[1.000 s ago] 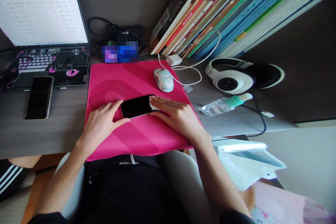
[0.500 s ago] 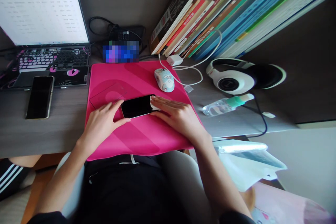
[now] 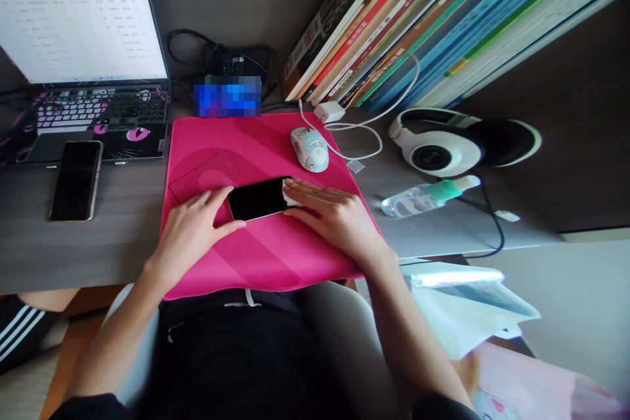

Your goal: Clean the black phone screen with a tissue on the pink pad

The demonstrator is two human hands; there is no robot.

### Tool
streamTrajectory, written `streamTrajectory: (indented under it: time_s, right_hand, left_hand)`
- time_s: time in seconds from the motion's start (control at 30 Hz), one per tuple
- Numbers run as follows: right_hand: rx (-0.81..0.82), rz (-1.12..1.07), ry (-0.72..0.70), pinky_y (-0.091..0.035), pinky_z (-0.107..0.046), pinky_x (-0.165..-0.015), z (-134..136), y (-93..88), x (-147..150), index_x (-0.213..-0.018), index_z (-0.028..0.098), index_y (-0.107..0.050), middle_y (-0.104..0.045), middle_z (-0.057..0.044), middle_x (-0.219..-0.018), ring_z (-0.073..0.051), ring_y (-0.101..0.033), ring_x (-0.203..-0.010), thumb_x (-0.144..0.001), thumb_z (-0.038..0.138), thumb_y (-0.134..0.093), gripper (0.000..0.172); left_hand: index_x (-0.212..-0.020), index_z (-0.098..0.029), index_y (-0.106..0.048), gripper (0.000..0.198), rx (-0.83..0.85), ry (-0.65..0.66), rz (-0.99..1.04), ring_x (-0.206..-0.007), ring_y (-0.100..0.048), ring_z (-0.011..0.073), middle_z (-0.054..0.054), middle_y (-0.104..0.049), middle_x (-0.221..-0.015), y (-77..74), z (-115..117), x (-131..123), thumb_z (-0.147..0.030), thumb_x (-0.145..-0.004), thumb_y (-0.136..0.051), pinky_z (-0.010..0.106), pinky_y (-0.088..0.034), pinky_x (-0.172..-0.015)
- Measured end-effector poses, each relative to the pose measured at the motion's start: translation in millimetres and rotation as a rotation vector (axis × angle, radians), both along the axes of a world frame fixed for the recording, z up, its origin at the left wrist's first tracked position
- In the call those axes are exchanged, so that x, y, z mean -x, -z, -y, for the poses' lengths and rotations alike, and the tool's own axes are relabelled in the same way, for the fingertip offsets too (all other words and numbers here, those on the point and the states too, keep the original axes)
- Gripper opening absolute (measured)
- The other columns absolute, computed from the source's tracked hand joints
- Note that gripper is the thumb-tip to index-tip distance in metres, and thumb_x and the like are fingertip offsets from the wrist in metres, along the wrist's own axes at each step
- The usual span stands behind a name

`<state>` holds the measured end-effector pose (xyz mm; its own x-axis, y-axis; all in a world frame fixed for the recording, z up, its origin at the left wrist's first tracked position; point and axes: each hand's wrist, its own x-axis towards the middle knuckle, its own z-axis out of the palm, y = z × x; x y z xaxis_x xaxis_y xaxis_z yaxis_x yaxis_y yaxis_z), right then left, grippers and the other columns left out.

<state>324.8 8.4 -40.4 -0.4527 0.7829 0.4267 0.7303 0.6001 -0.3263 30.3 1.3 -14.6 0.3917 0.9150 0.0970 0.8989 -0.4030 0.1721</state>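
A black-screened phone lies face up on the pink mat. Its left end is gripped by my left hand, thumb on the near edge and fingers at the far corner. My right hand presses a small white wipe onto the phone's right end, fingers together over it. Beyond my left hand, a thin clear rectangular sheet rests flat on the mat. A patterned mouse sits past the phone.
An open laptop stands at the left, a second phone by its front edge. Rightward are a spray bottle, headphones and a white charger with cable. Leaning books line the back. Someone's striped clothing shows lower left.
Both hands keep their places on the phone and wipe. The whole view has shifted very slightly.
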Motion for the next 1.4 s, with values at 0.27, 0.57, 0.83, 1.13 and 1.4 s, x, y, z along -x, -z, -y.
streamTrajectory:
  time_s: [0.27, 0.57, 0.83, 1.13, 1.4]
  right_hand:
    - [0.000, -0.002, 0.001, -0.059, -0.044, -0.114, -0.4, 1.5, -0.6, -0.139, 0.023, -0.071, -0.070, -0.007, -0.144, -0.028, -0.068, -0.133, -0.105, 0.032, -0.065, 0.036]
    - [0.001, -0.009, -0.003, -0.059, -0.045, -0.114, -0.4, 2.3, -1.1, -0.140, 0.022, -0.071, -0.069, -0.007, -0.145, -0.028, -0.068, -0.134, -0.105, 0.032, -0.065, 0.037]
    - [0.006, -0.011, 0.005, -0.059, -0.045, -0.115, -0.8, 3.0, -0.7, -0.140, 0.024, -0.071, -0.069, -0.006, -0.145, -0.028, -0.067, -0.134, -0.105, 0.032, -0.065, 0.037]
    - [0.007, -0.013, 0.003, -0.058, -0.044, -0.115, -1.0, 3.4, -1.0, -0.140, 0.024, -0.071, -0.069, -0.006, -0.145, -0.028, -0.067, -0.134, -0.105, 0.032, -0.065, 0.037]
    - [0.017, -0.015, 0.008, -0.059, -0.045, -0.114, -0.1, 1.9, -1.0, -0.141, 0.026, -0.070, -0.069, -0.005, -0.145, -0.028, -0.067, -0.134, -0.105, 0.032, -0.065, 0.037]
  left_hand:
    - [-0.158, -0.023, -0.048, 0.069, -0.009, 0.001, -0.019, -0.121, -0.074, 0.0309, 0.009, -0.067, -0.150, -0.8, -0.6, -0.6, -0.057, -0.100, -0.065, 0.039, -0.061, -0.089]
    - [-0.157, -0.023, -0.049, 0.068, -0.019, -0.001, -0.037, -0.121, -0.074, 0.0308, 0.009, -0.066, -0.151, -0.7, -0.5, -1.0, -0.056, -0.100, -0.066, 0.038, -0.062, -0.089]
    - [-0.157, -0.022, -0.050, 0.068, -0.025, -0.002, -0.042, -0.118, -0.075, 0.0307, 0.008, -0.068, -0.148, -1.9, -0.5, -1.8, -0.056, -0.100, -0.067, 0.039, -0.062, -0.085]
    - [-0.156, -0.024, -0.050, 0.068, -0.019, -0.012, -0.040, -0.120, -0.074, 0.0310, 0.009, -0.068, -0.148, -1.6, -0.1, -2.0, -0.057, -0.100, -0.067, 0.039, -0.062, -0.087]
    - [-0.156, -0.022, -0.050, 0.068, -0.026, -0.003, -0.035, -0.119, -0.075, 0.0311, 0.009, -0.069, -0.147, -1.2, -0.7, -1.2, -0.056, -0.099, -0.067, 0.040, -0.063, -0.087]
